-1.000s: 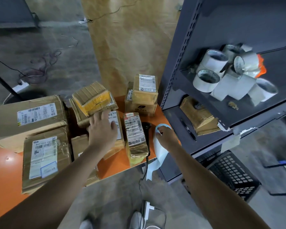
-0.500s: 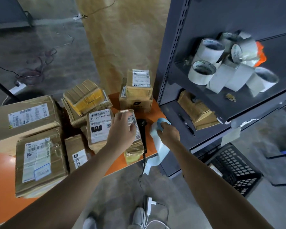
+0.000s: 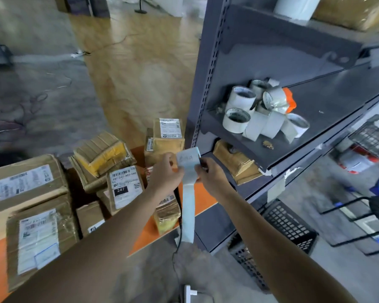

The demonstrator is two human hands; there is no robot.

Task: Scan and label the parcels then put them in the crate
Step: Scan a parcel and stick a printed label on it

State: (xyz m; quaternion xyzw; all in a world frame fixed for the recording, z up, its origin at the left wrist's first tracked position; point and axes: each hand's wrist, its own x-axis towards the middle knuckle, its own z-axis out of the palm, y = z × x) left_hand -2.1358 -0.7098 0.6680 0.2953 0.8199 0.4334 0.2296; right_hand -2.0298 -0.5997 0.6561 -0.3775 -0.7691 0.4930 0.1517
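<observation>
Both hands are now lifting off the orange table (image 3: pixel 206 199), the left hand (image 3: pixel 165 173) leaving the parcels (image 3: pixel 124 189) and joining the right hand (image 3: pixel 211 177) on the label strip (image 3: pixel 188 204); each hand is pinching the strip's upper end from its own side, with the rest hanging limp past the table edge; the strip is looking thin, light and floppy, likely sticky once peeled, so taking it by a corner seems wise; the parcels are lying clustered on the table below; the black crate (image 3: pixel 291 226) is sitting on the floor under the shelf, showing no parcel inside; a wire basket (image 3: pixel 374 134) far right is holding blurred red and white items.
</observation>
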